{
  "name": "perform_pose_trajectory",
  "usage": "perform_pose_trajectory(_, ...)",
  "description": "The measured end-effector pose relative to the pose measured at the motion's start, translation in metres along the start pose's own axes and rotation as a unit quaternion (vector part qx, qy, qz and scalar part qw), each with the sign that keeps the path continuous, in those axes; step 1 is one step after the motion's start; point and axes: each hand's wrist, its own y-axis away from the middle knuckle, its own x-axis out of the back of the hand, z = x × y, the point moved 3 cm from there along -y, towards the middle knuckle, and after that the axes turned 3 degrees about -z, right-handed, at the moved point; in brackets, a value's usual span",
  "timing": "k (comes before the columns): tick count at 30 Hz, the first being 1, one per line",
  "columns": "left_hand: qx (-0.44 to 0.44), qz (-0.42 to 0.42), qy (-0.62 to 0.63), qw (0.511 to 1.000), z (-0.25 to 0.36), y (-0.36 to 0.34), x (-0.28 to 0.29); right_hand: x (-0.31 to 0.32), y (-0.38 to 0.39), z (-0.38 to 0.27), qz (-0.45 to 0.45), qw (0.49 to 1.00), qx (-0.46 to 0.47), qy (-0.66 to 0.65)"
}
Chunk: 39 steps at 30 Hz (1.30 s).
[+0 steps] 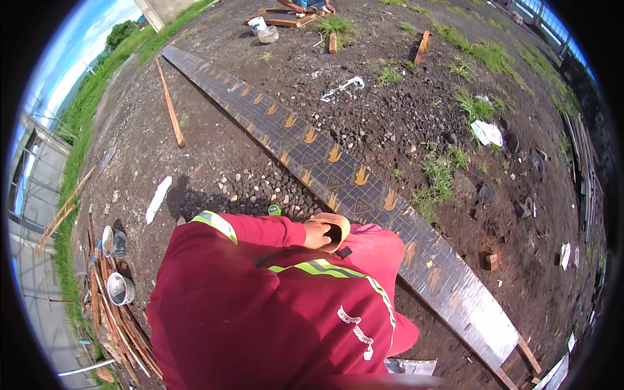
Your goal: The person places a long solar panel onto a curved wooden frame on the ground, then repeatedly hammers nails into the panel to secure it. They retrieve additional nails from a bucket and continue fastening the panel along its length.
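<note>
My left hand (316, 235) is in front of my body, its fingers closed on the near rim of a tan, open-mouthed pouch-like thing (344, 231). Its inside looks dark, and I cannot make out what it holds. My right hand does not show; my maroon sleeve and torso cover that area. Just beyond my knee lies a long board (351, 175) with a dark, gridded face and yellow printed marks. It runs from the far left to the near right. A small bright green object (274, 210) sits on the gravel beside my left forearm.
Two buckets (120, 288) stand at the left by a pile of wooden strips (133, 338). A thin timber (171, 107) lies left of the board. Loose gravel (260, 188) borders it. At the top, another person's hands (299, 10) work at a wooden frame (286, 18).
</note>
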Motion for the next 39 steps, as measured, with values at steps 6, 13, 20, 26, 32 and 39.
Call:
perform_pose_trajectory(6, -0.055, 0.043, -0.135, 0.988, -0.009, -0.025, -0.024, 0.002, 0.022, 0.026, -0.014, 0.999, 0.011, -0.028)
perform_pose_trajectory(13, -0.15, 0.054, -0.083, 0.984, -0.031, -0.045, 0.0, 0.009, 0.084, 0.045, -0.053, 0.982, -0.116, -0.139)
perform_pose_trajectory(20, 0.107, -0.101, -0.317, 0.937, -0.01, -0.117, -0.002, 0.026, 0.094, 0.036, -0.035, 0.972, -0.138, -0.187)
perform_pose_trajectory(26, 0.04, -0.095, -0.422, 0.901, -0.066, -0.169, -0.02, 0.028, 0.097, 0.035, -0.022, 0.97, -0.135, -0.201)
perform_pose_trajectory(32, -0.069, -0.103, -0.512, 0.85, -0.125, -0.211, -0.033, 0.03, 0.1, 0.034, -0.017, 0.971, -0.14, -0.195)
perform_pose_trajectory(39, -0.015, -0.093, -0.504, 0.859, -0.139, -0.224, -0.028, 0.024, 0.097, 0.038, -0.008, 0.962, -0.139, -0.235)
